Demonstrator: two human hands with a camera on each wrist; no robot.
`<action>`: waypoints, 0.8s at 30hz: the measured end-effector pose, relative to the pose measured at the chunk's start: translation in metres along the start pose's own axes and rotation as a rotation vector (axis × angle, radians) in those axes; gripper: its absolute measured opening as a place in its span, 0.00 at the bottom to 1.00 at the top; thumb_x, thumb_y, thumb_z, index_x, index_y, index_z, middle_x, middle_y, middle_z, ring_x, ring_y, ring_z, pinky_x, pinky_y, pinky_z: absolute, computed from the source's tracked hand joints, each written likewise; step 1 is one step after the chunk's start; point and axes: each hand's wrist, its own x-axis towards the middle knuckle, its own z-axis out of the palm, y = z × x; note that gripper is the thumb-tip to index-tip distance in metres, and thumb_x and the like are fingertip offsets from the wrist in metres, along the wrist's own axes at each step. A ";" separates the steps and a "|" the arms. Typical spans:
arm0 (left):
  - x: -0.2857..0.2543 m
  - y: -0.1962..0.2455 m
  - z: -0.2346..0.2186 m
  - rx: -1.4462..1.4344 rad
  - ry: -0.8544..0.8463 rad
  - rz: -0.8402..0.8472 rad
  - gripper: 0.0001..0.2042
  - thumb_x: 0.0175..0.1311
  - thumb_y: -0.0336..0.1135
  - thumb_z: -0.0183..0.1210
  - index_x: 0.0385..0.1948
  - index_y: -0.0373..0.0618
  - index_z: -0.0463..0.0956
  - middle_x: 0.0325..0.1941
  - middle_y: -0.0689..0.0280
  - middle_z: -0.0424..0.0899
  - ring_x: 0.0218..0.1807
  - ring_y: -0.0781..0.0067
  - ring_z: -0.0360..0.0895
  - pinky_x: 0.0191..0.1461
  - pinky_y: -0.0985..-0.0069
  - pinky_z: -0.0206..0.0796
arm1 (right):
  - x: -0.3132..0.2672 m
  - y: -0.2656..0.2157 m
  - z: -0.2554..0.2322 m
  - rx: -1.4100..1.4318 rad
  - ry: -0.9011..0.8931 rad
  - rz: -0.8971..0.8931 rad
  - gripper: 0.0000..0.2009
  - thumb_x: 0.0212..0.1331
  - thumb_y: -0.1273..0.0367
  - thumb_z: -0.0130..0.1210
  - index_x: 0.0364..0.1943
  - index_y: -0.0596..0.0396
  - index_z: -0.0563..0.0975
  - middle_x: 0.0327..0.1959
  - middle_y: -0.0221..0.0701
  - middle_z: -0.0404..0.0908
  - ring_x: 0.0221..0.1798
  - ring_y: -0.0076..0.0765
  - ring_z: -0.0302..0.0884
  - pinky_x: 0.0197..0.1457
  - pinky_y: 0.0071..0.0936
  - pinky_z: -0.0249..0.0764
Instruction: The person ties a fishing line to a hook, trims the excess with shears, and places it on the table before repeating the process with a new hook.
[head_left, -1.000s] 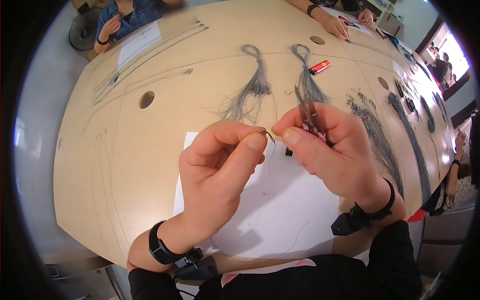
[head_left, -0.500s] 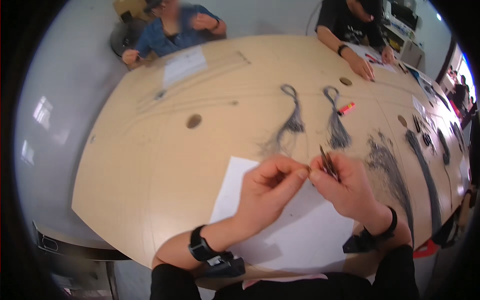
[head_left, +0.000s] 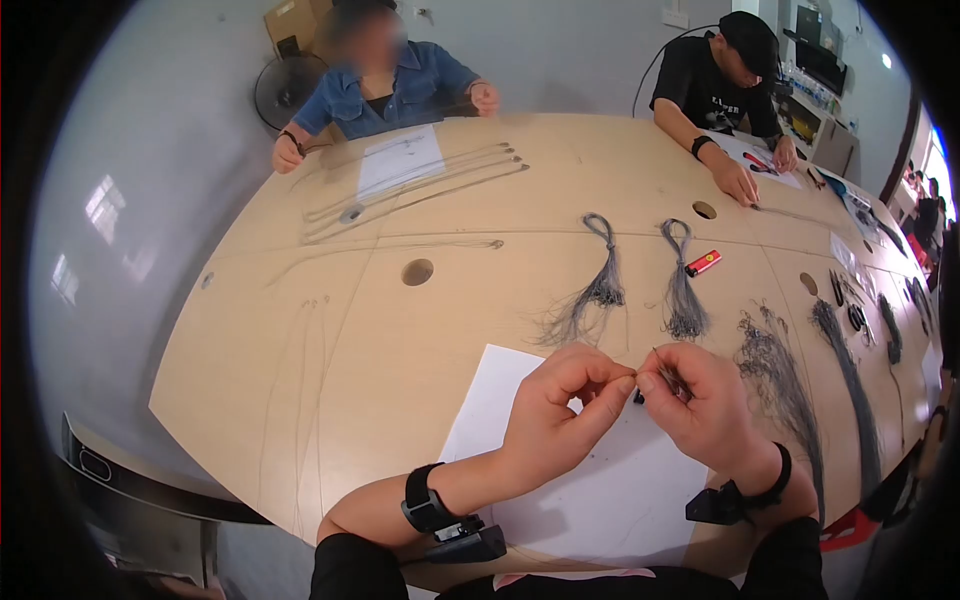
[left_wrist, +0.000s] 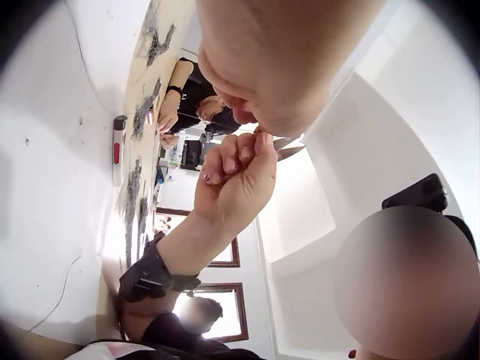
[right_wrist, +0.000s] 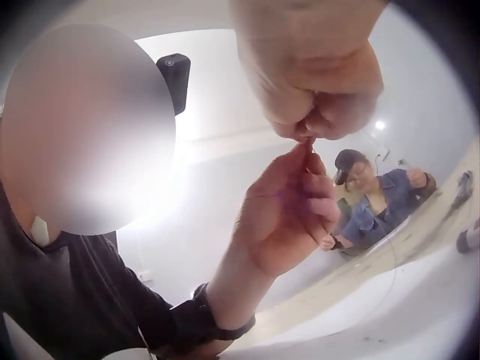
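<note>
My left hand (head_left: 570,410) and right hand (head_left: 700,405) meet fingertip to fingertip above a white sheet of paper (head_left: 600,500). Between thumb and forefinger the left hand pinches a small dark fishing hook, now mostly hidden by the fingertips. A thin line (right_wrist: 394,262) hangs down near that hand in the right wrist view. Small scissors (left_wrist: 289,152) are held in the right hand, blades sticking out past the fingers, while its thumb and forefinger pinch close against the left fingertips. Just under the hands, a small black object (head_left: 639,397) lies on the paper.
Beyond the hands lie two looped bundles of grey line (head_left: 598,265) (head_left: 683,290) and a red lighter (head_left: 704,263). Loose hooked lines (head_left: 775,365) spread to the right, beside another long bundle (head_left: 845,385). Two people sit across the table (head_left: 230,350), which has round holes.
The head view has tilted up, so the far people show more fully. The hands, apart a second ago with the hook visible between them, have come together at the fingertips.
</note>
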 end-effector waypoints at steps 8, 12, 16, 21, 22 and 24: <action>-0.010 -0.003 0.018 -0.226 0.035 -0.084 0.07 0.51 0.26 0.54 0.33 0.37 0.72 0.32 0.67 0.74 0.30 0.82 0.69 0.34 0.88 0.61 | -0.005 0.001 0.005 0.097 0.165 -0.052 0.07 0.46 0.71 0.52 0.25 0.61 0.70 0.16 0.30 0.68 0.19 0.21 0.62 0.21 0.17 0.61; -0.015 0.004 0.017 -0.280 0.021 -0.128 0.06 0.53 0.25 0.52 0.33 0.35 0.72 0.30 0.67 0.75 0.31 0.83 0.69 0.34 0.88 0.61 | -0.004 0.000 0.003 0.378 0.064 -0.045 0.10 0.48 0.68 0.50 0.28 0.63 0.70 0.18 0.31 0.69 0.20 0.19 0.63 0.24 0.17 0.62; -0.022 0.025 0.014 -0.280 0.015 -0.021 0.04 0.54 0.25 0.49 0.30 0.36 0.71 0.30 0.64 0.74 0.31 0.79 0.69 0.35 0.84 0.61 | -0.013 -0.020 0.001 0.514 0.007 -0.087 0.11 0.49 0.66 0.50 0.28 0.63 0.70 0.18 0.31 0.69 0.22 0.18 0.64 0.25 0.16 0.63; -0.061 0.080 -0.022 -0.218 0.147 0.113 0.04 0.57 0.28 0.45 0.28 0.43 0.69 0.31 0.61 0.73 0.31 0.72 0.69 0.34 0.80 0.60 | -0.025 -0.018 0.008 -0.007 -0.081 -0.110 0.12 0.48 0.68 0.50 0.35 0.60 0.67 0.26 0.38 0.73 0.27 0.36 0.72 0.31 0.26 0.67; -0.073 0.098 -0.037 -0.270 0.197 0.140 0.04 0.57 0.27 0.45 0.30 0.41 0.69 0.30 0.61 0.73 0.32 0.72 0.69 0.34 0.81 0.61 | -0.030 -0.007 0.015 -0.117 -0.110 -0.158 0.13 0.46 0.69 0.51 0.36 0.59 0.66 0.28 0.39 0.72 0.30 0.40 0.71 0.33 0.29 0.67; -0.099 0.139 -0.073 -0.216 0.250 0.208 0.06 0.58 0.30 0.44 0.31 0.40 0.69 0.28 0.63 0.72 0.28 0.76 0.67 0.31 0.83 0.60 | -0.040 0.025 0.034 -0.256 -0.156 -0.213 0.14 0.43 0.70 0.52 0.36 0.58 0.67 0.29 0.39 0.70 0.32 0.42 0.68 0.34 0.31 0.65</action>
